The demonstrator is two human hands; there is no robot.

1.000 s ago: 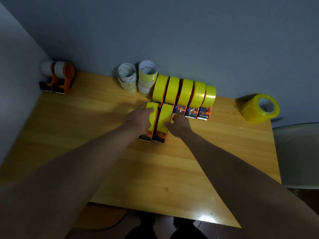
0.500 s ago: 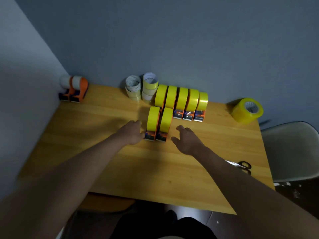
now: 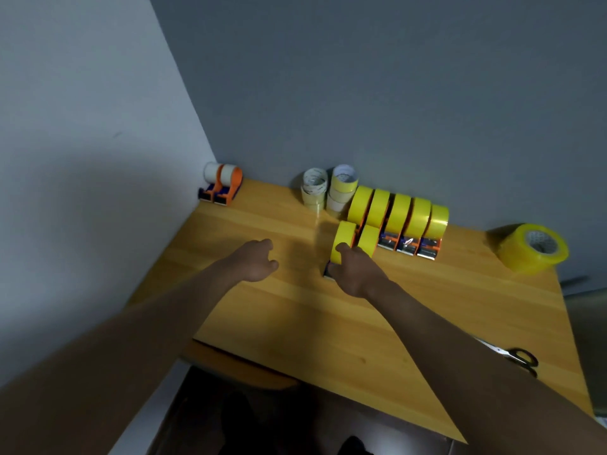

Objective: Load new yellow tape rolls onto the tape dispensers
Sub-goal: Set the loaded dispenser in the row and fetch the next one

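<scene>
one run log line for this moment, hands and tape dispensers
left hand: free above table | right hand: on front loaded dispensers | back row: five loaded | corner dispensers: no yellow tape

A plain packing corner of an office or home: a wooden desk (image 3: 295, 323) against bare grey walls (image 3: 394, 93), with scissors (image 3: 512, 356) at the desk's right edge.

Scissors (image 3: 512, 355) on wooden table (image 3: 295, 323)

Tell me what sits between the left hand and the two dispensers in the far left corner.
Nothing visible. The left hand hovers open over bare table, and the corner dispensers lie beyond it with only wood between.
</scene>
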